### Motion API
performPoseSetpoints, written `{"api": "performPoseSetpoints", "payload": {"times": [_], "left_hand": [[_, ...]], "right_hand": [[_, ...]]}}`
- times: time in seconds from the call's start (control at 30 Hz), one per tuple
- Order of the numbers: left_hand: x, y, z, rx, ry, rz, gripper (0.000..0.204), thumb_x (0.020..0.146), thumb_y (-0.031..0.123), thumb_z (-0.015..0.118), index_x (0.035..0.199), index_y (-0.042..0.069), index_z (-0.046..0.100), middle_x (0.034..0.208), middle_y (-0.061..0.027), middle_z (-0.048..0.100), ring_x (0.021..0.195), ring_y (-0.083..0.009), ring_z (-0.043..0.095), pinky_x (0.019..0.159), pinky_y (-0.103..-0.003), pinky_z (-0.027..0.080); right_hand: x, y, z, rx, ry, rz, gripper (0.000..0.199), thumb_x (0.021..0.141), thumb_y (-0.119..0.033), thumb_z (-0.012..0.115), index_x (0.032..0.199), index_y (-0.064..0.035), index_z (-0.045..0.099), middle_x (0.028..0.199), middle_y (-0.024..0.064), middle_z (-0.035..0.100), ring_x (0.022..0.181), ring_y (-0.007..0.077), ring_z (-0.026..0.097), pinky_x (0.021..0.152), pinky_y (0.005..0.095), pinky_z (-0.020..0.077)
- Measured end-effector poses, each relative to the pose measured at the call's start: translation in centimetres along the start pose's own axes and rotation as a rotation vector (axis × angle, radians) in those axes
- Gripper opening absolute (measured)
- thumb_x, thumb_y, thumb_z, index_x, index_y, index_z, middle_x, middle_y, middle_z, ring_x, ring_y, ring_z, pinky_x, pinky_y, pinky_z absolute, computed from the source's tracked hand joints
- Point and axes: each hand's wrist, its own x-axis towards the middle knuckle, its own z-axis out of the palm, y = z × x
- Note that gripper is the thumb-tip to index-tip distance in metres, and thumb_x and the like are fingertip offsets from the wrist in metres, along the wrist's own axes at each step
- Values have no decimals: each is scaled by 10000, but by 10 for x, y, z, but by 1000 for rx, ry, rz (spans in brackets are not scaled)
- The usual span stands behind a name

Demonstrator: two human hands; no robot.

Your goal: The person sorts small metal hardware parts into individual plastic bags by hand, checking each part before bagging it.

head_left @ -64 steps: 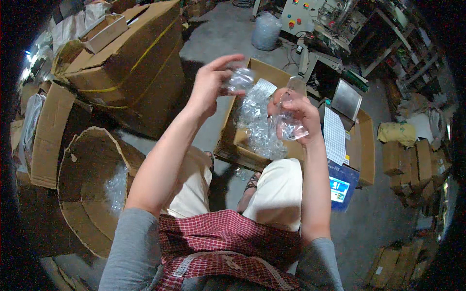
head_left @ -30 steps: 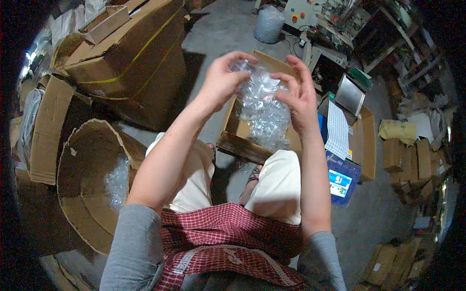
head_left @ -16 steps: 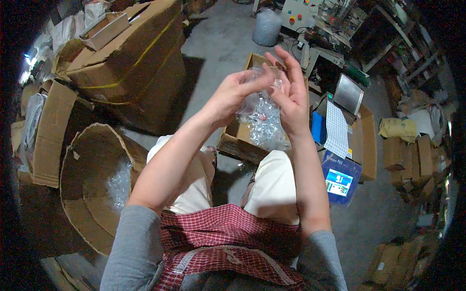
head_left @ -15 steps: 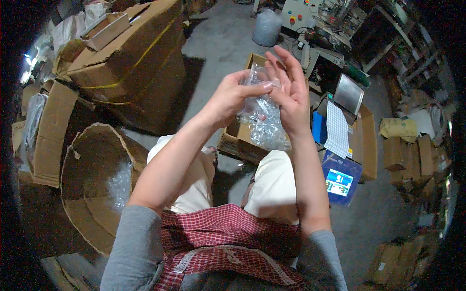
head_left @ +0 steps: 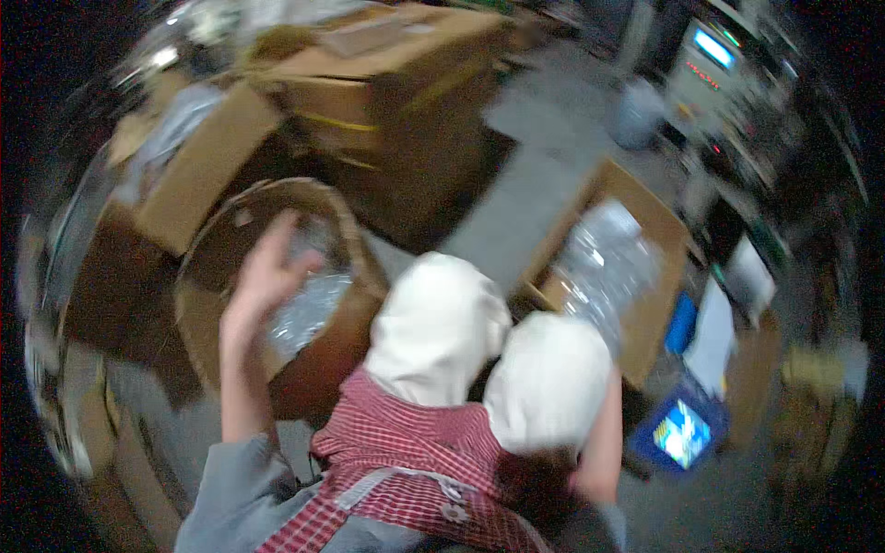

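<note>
My left hand (head_left: 265, 269) reaches over a round, rough-edged cardboard bin (head_left: 198, 318) on the left. Its fingers and thumb look spread apart, though motion blurs them. Clear plastic bags (head_left: 312, 313) lie inside the bin, and some shiny plastic shows just beyond my fingertips. My right forearm (head_left: 606, 424) runs up along the outer side of my right knee. That hand is hidden behind the knee, so its fingers do not show. Near it, an open cardboard box (head_left: 650, 323) holds a heap of clear plastic packets (head_left: 604, 263).
A large strapped carton (head_left: 406, 101) stands behind the bin, with another open carton (head_left: 207, 170) at the far left. On the right are a blue device with a lit screen (head_left: 682, 431), a white sheet (head_left: 712, 341) and a machine panel (head_left: 705, 78).
My hands have parted from the clear bag they held together. The left has swung left over the bin; the right has dropped beside my knee. The view has turned left and blurred.
</note>
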Motion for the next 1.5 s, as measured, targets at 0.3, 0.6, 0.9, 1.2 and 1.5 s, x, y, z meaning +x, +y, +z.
{"api": "performPoseSetpoints", "payload": {"times": [0.3, 0.6, 0.9, 1.2, 1.5], "left_hand": [[-70, 9, 85, -38, -107, -257, 914, 828, 436, 688, 1475, -3, 213, 1503, -354, 139, 1371, -525, 232, 1124, -509, 287], [-57, 14, 74, -317, -130, 263, 438, 976, 369, 482, 1261, 40, 536, 1342, -222, 495, 1147, -413, 539, 929, -477, 465], [-69, 31, 47, -277, -184, 170, 340, 959, 329, 457, 1103, 79, 637, 1040, -201, 658, 962, -407, 621, 823, -484, 501], [-41, 101, 16, -687, 183, 353, 203, 896, 179, 598, 1043, 59, 670, 1004, -134, 689, 941, -284, 669, 816, -371, 535], [10, 206, 24, -941, -207, 530, 454, 845, 384, 702, 1046, -8, 594, 900, -139, 667, 802, -219, 653, 707, -349, 526]], "right_hand": [[168, -156, 158, -25, -213, -592, 208, 869, -146, 623, 1007, 1, 673, 921, 111, 683, 775, 185, 612, 723, 324, 512], [122, -132, 107, 37, 215, -529, 216, 855, -138, 655, 986, 33, 667, 876, 124, 673, 742, 200, 590, 698, 341, 504], [6, -67, 45, 88, 795, -347, 232, 842, -131, 687, 966, 64, 662, 831, 137, 663, 709, 215, 567, 672, 357, 496], [-74, 20, -25, 366, 1037, -300, 286, 903, -157, 601, 1144, -4, 593, 928, 54, 626, 756, 115, 566, 639, 236, 455], [-52, -214, 7, 310, 540, -548, 194, 870, -89, 643, 1039, -3, 602, 772, 37, 633, 617, 90, 568, 525, 229, 465]]}}
